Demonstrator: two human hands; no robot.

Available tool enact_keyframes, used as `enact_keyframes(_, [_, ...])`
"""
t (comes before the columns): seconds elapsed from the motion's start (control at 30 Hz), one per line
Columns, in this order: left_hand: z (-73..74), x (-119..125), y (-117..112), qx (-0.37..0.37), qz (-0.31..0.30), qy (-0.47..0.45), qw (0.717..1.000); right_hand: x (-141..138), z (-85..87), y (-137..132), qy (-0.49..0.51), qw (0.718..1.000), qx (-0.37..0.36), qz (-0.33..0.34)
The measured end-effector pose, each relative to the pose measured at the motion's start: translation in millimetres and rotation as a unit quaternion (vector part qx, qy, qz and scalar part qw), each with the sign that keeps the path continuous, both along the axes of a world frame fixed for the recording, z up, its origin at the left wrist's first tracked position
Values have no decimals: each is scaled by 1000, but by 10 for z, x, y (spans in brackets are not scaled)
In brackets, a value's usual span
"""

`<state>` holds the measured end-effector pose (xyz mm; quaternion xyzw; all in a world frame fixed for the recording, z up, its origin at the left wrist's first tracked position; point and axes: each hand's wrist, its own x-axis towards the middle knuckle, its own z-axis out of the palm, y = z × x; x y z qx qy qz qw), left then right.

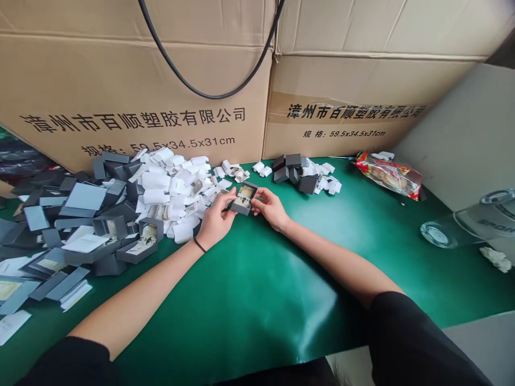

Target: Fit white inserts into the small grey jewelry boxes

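A small dark grey box (242, 208) is held between my two hands just above the green table. Its inside shows a pale cream lining with dark marks, too small to make out. My left hand (217, 217) grips the box's left side, and my right hand (270, 208) pinches its right edge with thumb and fingers. Left of my hands lies a heap of folded white card pieces (169, 185). Beyond the box, to the right, sits a small cluster of dark boxes (293, 170) with white pieces beside it.
Many grey boxes (84, 201) are piled on the left of the green table (249, 289). Large cardboard cartons (161, 80) stand along the back, a black cable (217, 97) hanging before them. At right are a red food packet (388, 176) and a clear cup (466, 225).
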<state>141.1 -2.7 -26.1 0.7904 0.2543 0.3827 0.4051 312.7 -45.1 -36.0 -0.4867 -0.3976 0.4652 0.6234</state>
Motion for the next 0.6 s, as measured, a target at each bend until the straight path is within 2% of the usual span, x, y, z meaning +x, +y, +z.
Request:
enact_keyframes(0.1, [65, -25, -45, -178, -21, -95, 979, -6, 23, -10, 2, 1000, 0, -4])
enact_keyframes(0.2, [125, -26, -63, -287, -61, -151, 944, -15, 59, -23, 8, 1000, -13, -18])
enact_keyframes(0.33, [120, -14, 12, -364, -56, -185, 911, -43, 101, -71, -5, 1000, -10, 29])
enact_keyframes(0.47, [116, -8, 88, -423, -83, -112, 895, -53, 139, -125, -66, 993, -4, 100])
enact_keyframes(0.53, [134, -18, 101, -436, -85, -103, 890, 13, 158, -89, -104, 992, -5, 66])
enact_keyframes(0.6, [155, -38, 100, -451, -110, -108, 879, 120, 189, 22, -170, 985, -1, -11])
